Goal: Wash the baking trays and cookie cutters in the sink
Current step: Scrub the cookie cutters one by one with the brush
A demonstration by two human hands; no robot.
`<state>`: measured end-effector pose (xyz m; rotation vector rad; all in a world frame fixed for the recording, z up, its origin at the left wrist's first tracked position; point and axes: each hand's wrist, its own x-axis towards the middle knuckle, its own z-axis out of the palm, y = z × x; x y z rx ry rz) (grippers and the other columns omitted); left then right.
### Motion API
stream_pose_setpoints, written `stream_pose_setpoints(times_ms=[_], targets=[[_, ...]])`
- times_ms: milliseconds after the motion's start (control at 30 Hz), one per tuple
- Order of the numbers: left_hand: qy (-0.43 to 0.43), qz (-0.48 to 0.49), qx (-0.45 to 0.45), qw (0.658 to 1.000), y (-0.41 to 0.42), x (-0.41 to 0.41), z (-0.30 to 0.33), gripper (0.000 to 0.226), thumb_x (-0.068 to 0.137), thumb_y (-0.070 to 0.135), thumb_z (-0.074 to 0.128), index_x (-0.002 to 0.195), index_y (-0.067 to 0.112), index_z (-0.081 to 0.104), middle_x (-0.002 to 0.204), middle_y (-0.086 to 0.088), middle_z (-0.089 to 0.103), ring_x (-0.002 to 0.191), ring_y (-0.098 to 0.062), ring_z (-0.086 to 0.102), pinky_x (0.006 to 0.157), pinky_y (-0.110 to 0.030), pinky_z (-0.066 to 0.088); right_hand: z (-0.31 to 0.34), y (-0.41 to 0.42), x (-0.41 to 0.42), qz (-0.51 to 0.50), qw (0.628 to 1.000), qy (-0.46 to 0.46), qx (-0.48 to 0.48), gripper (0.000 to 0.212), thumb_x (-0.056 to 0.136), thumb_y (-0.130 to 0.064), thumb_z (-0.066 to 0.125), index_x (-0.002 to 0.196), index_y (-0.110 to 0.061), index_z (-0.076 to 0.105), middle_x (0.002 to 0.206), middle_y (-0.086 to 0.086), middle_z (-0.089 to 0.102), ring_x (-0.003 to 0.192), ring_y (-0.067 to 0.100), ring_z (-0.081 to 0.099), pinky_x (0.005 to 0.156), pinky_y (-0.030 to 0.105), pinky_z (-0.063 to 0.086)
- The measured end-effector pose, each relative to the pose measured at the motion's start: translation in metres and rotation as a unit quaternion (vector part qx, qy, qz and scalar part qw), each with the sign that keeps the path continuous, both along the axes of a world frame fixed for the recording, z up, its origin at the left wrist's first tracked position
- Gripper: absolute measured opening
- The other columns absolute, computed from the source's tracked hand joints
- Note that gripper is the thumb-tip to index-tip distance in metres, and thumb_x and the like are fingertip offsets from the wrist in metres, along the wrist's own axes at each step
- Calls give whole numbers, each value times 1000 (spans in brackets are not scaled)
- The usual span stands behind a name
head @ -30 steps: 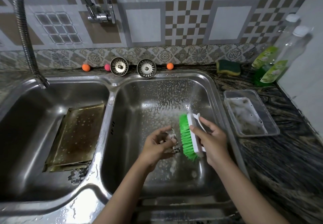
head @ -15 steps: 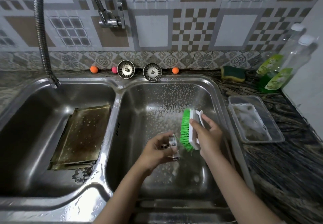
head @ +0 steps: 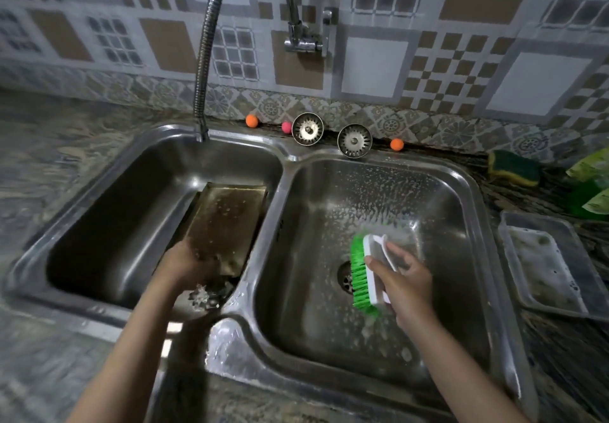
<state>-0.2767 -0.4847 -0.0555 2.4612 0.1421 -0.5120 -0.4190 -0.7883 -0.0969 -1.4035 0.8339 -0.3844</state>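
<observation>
Over the double sink, left hand (head: 189,262) down by the baking tray (head: 224,224), right hand (head: 400,282) gripping the scrub brush (head: 365,274).

Left basin (head: 131,198) holds the stained tray leaning against the divider, with cookie cutters (head: 206,295) lying soapy just below it; the left hand is blurred above them, so I cannot tell whether its fingers are curled on anything. Right-hand fingers (head: 379,262) wrap the brush's white back, green bristles facing left over the foamy right basin (head: 428,211) and its drain (head: 345,277). My judgement: a cutter is being set down or picked. To do it well, pinch one cutter by its rim, carry it to the brush, and scrub inside the edges. Sponge (head: 514,167) and plastic tub (head: 547,264) sit on the counter (head: 560,373).
</observation>
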Motion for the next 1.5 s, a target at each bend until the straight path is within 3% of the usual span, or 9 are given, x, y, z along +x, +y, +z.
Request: stream_pose_setpoints(times_ms=[133,267,400,500,600,733,800,1233,1500], targets=[[81,-36,71,993,13,4,-34,17,71,14,77,83,13,64,72,-9,68,59,-22,67,43,-27,50,0,14,-1,25,1000,6,-9,49,67,-12,84,110,-27,66,112,2,66,100,20,65,88,46,55],[110,-45,65,991,11,4,-42,38,72,14,77,105,3,60,90,-14,69,75,-29,71,58,-34,57,-1,22,-6,48,999,7,-15,48,68,-11,84,107,-30,65,111,3,67,99,19,65,85,40,56],[3,-100,119,988,-2,-9,-29,63,86,28,64,141,15,36,137,-11,51,118,-28,53,88,-34,46,1,21,-16,56,998,4,-23,51,70,-10,82,116,-22,65,111,0,66,97,14,64,77,27,53],[-102,-124,49,986,-22,-32,-15,60,92,32,54,146,19,32,146,-13,38,132,-31,39,108,-42,37,3,21,-25,58,998,4,-30,53,68,-12,84,117,-21,65,111,-2,65,94,10,63,70,22,50],[-134,-206,38,969,-44,-53,-9,62,95,37,49,149,16,25,158,-7,16,146,-26,13,118,-47,16,8,18,-36,55,997,5,-56,55,68,-14,84,119,-20,64,108,-2,66,90,7,62,62,15,45],[-117,-283,114,945,-56,-70,-29,77,96,48,38,152,9,2,160,-8,-12,148,-25,-7,117,-49,4,20,12,-59,44,993,9,-108,57,67,-15,85,120,-18,64,98,-6,65,82,-2,60,61,14,43],[-141,-296,161,931,-56,-74,-38,84,96,53,34,151,5,-7,158,-12,-18,147,-28,-11,118,-47,4,25,7,-72,39,990,12,-138,60,64,-17,87,119,-19,64,103,-3,67,85,4,63,66,20,48],[-178,-296,172,922,-56,-74,-42,92,91,59,40,151,2,-1,159,-14,-10,148,-28,-5,118,-48,8,66,-83,-184,-9,938,154,-309,65,68,-17,85,127,-13,60,131,9,57,119,28,52,89,40,47],[-180,-284,168,927,-58,-75,-44,94,90,58,45,151,3,1,160,-13,-8,148,-27,-5,118,-48,6,48,-110,-202,24,921,210,-327,71,82,-25,73,144,-17,39,147,9,40,131,32,40,99,45,42]])
